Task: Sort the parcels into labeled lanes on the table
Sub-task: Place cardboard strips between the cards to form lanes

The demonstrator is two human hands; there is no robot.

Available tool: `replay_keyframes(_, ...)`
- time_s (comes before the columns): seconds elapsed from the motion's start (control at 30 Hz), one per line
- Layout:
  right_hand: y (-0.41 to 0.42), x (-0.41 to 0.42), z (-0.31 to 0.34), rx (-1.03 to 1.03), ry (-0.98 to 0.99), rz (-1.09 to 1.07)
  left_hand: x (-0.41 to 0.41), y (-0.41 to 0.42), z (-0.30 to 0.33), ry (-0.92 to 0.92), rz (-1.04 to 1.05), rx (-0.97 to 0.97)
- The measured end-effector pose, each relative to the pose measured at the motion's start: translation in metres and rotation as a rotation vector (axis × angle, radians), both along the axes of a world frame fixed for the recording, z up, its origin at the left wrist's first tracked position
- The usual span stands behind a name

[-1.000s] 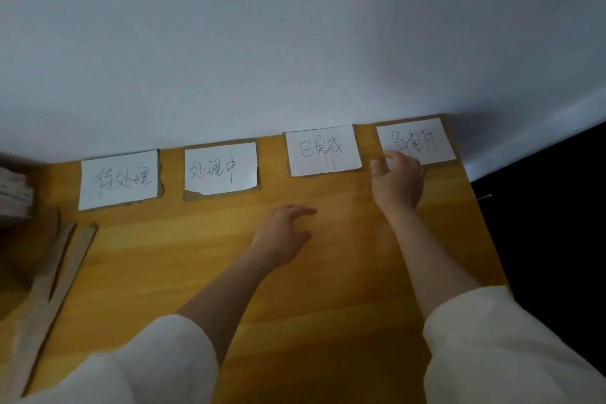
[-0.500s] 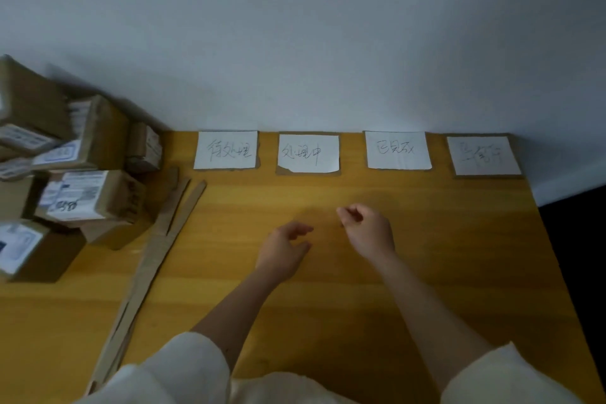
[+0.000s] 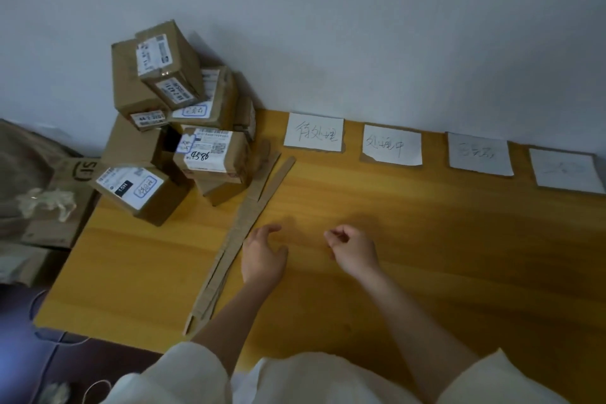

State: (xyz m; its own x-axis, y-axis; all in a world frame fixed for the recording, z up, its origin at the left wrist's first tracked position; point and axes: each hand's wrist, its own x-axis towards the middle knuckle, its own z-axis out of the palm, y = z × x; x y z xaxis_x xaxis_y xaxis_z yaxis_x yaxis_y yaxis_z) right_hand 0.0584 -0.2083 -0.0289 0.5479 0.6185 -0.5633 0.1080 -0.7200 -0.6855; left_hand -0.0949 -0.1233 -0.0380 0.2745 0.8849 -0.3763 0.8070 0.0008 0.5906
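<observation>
A heap of several brown cardboard parcels [image 3: 183,128] with white shipping stickers is stacked at the table's far left corner against the wall. Several handwritten white lane labels lie in a row along the wall: one [image 3: 313,132], a second [image 3: 392,145], a third [image 3: 479,154] and the rightmost [image 3: 565,170]. My left hand [image 3: 262,256] hovers over the wooden table [image 3: 459,256] with fingers spread and nothing in it. My right hand [image 3: 352,248] is beside it, fingers loosely curled, holding nothing.
Long cardboard strips [image 3: 239,236] lie diagonally on the table between the parcels and my left hand. Beyond the table's left edge are a flat brown box [image 3: 70,180] and crumpled plastic [image 3: 46,202]. A cable [image 3: 49,338] runs on the floor below.
The view has swung left, bringing the parcel heap fully into sight. My right hand left the rightmost label and came back to the middle, fingers curled. My left hand stayed roughly put.
</observation>
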Motion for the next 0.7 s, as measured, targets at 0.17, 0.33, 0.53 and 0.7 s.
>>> replay_keyframes(0.17,0.026,-0.050,-0.011,-0.010,0.174,0.011,-0.051,0.024,-0.008,0.071,0.080,0.049)
replay_keyframes(0.33,0.055,-0.092,-0.025,-0.053,0.332,-0.049,-0.086,0.047,-0.020,0.137,0.079,0.018)
replay_keyframes(0.53,0.087,-0.123,-0.037,-0.113,0.395,-0.175,-0.107,0.060,-0.030,0.156,0.001,-0.130)
replay_keyframes(0.7,0.107,-0.136,-0.039,-0.146,0.374,-0.259,-0.109,0.060,-0.034,0.136,-0.074,-0.142)
